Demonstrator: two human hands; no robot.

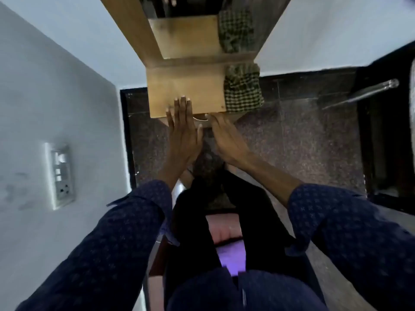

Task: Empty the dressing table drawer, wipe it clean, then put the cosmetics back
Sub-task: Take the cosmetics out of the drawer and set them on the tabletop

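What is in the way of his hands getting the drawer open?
Nothing visible. The left hand lies flat on the table top, and the right hand is already at the drawer front, by the pale handle. The checked cloth hangs off to the right side, away from both hands.

no legible text, labels, brands or numbers on anything
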